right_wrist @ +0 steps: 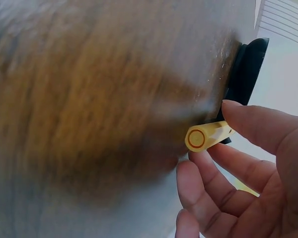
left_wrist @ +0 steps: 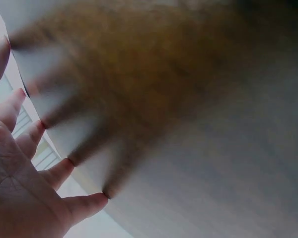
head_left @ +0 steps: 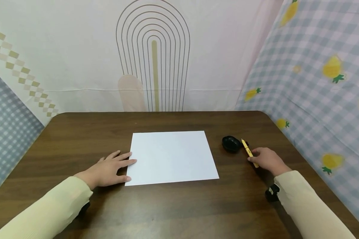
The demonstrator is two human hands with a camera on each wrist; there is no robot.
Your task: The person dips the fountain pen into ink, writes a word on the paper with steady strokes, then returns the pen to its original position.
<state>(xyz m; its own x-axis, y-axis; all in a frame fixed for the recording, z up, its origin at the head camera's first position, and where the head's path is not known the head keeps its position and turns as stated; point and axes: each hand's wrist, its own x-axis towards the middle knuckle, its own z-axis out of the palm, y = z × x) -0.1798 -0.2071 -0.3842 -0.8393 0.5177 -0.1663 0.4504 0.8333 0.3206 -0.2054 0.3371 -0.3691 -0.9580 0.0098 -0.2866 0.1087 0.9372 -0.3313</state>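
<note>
A blank white sheet of paper (head_left: pixel 172 157) lies flat on the brown wooden table. My left hand (head_left: pixel 107 171) rests with fingers spread at the sheet's left edge, several fingertips overlapping it; the left wrist view shows that hand (left_wrist: pixel 20 188) palm-side, fingertips down on the surface. Over on the right, my right hand (head_left: pixel 269 159) pinches a slim yellow pen (head_left: pixel 249 152) between thumb and fingers, low over the table or touching it. In the right wrist view the pen's round rear end (right_wrist: pixel 196 139) points toward the camera, thumb above and fingers below.
A small black rounded object (head_left: pixel 231 144), shaped like a computer mouse, sits between the paper and the pen. Behind the table (head_left: pixel 173 212) hangs a white cloth (head_left: pixel 77 49) with arch lines; a blue checked cloth (head_left: pixel 317 99) with yellow fruit prints runs along the right side.
</note>
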